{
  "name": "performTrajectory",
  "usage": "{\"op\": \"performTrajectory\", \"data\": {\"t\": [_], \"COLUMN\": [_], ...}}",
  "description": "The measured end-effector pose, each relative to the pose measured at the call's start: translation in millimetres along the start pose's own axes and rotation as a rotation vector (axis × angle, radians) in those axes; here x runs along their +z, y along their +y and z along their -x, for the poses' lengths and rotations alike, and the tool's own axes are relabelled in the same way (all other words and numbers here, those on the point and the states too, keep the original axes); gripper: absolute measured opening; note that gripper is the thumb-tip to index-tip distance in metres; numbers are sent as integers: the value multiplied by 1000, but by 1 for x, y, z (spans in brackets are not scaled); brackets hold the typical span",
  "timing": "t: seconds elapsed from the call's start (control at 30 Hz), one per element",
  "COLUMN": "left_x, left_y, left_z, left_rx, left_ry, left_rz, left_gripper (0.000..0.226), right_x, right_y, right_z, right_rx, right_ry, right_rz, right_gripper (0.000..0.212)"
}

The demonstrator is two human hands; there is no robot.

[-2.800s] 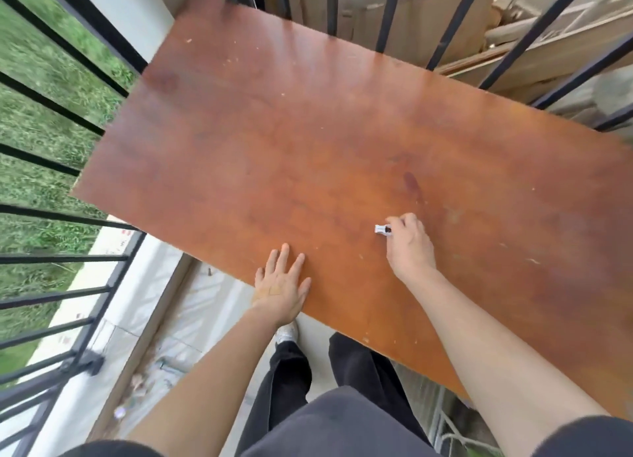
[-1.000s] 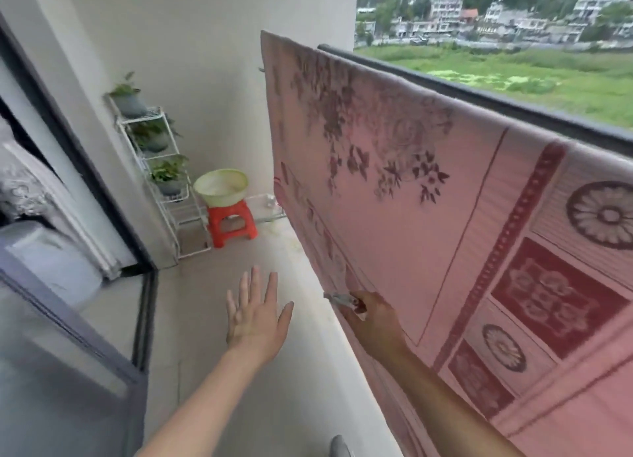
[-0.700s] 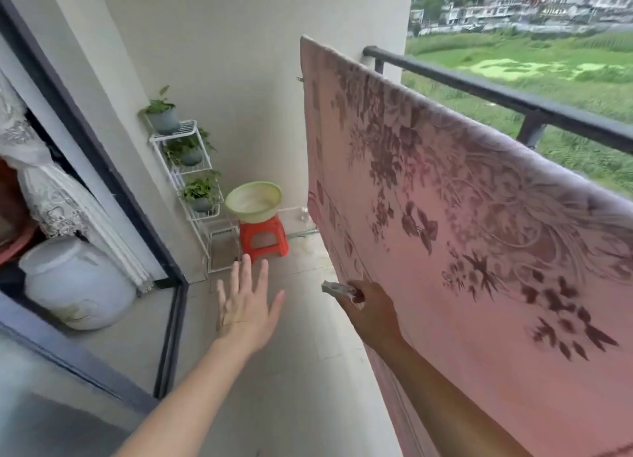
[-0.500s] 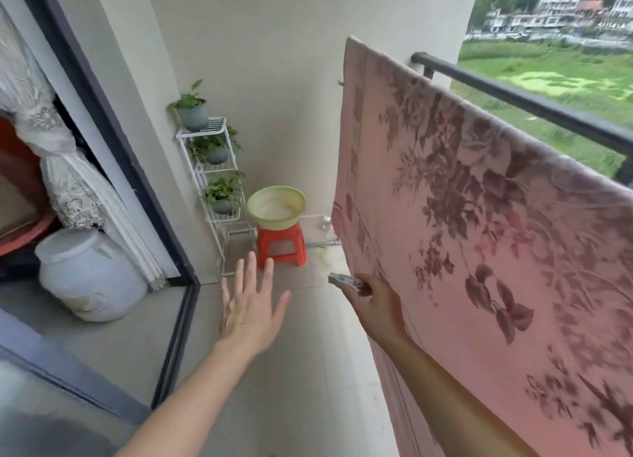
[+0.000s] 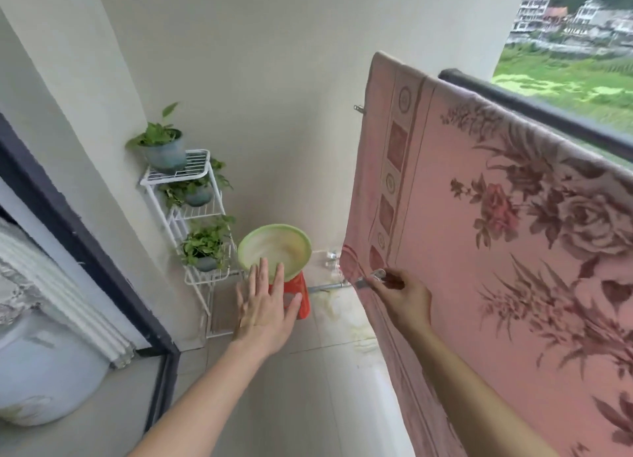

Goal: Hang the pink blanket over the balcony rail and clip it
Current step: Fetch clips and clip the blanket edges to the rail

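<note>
Head view: I see rose-printed pink blanket (image 5: 462,251) draped over black metal rail (image 5: 548,114); right hand (image 5: 404,299) pinches small pale clip (image 5: 371,278), left hand (image 5: 263,309) spread.

White walls (image 5: 274,63), tiled floor (image 5: 308,388)

My blanket (image 5: 445,251) is pink with maroon roses and leaves, plus an edge band of squares and circles. The rail (image 5: 555,117) is black, the basin (image 5: 274,244) pale green, its stool (image 5: 305,285) orange-red, the rack (image 5: 178,173) white, my clip (image 5: 373,278) silvery.
</note>
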State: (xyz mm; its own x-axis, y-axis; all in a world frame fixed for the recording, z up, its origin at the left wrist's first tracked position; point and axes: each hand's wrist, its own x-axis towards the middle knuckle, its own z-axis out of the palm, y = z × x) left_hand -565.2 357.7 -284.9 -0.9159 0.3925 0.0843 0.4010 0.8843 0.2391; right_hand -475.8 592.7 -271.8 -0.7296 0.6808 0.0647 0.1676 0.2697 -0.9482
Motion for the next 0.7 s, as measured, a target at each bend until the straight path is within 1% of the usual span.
{"op": "performTrajectory", "data": {"t": [0.07,0.17,0.27,0.4,0.47,0.57,0.7], "left_x": [10,32,50,54,50,44,52], "left_y": [2,2,2,5,6,5,-4], "left_z": [-52,-129,-211,-317,-365,-425,-485], "left_rx": [31,70,83,64,61,58,35], "left_ry": [-6,-26,-45,-66,-49,-16,-47], "left_rz": [14,-23,-57,-72,-71,-60,-30], "left_gripper": [72,72,72,72,73,73,73], "right_x": [14,37,64,100,118,147,185], "right_y": [1,10,23,27,23,10,0], "right_z": [-43,-111,-191,-301,-353,-424,-492], "right_rx": [18,33,45,83,100,125,125], "right_ry": [21,56,70,73,80,58,15], "right_rz": [-26,-61,-118,-241,-257,-279,-257], "right_gripper": [16,23,22,20,21,27,25]}}
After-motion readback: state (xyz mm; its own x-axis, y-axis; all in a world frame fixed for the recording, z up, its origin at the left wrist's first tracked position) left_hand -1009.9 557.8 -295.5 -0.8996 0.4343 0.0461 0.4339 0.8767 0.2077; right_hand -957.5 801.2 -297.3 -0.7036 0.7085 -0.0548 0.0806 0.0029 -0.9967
